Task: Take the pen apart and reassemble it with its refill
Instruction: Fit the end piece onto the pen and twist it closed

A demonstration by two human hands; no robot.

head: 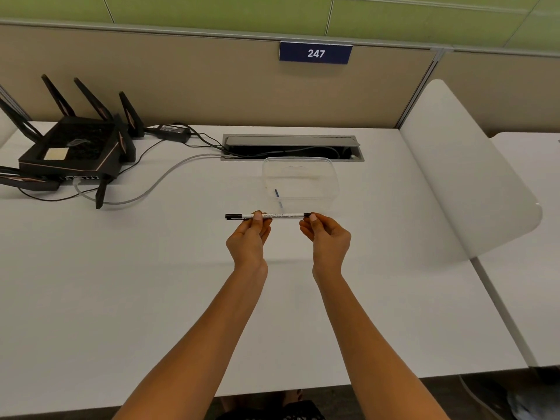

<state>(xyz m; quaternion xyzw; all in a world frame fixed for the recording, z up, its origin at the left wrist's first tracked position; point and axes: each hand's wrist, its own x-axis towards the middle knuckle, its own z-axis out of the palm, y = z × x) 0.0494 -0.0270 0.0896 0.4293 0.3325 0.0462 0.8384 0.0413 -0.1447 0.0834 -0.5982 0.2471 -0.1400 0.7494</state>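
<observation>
Right now the pen (pixel 272 215) is held level above the white worktop (pixel 151 283), the left hand (pixel 249 237) pinched on its barrel near the capped end and the right hand (pixel 325 236) pinched on the black tip at the other end. Pulled apart up here, I judge, a small part or the refill could slip loose and roll off. Just behind, the clear tub (pixel 300 180) holds only a small blue piece (pixel 277 194), too small to identify.

"247" on blue sign (pixel 315 53), pen (pixel 268 215) print unreadable
</observation>
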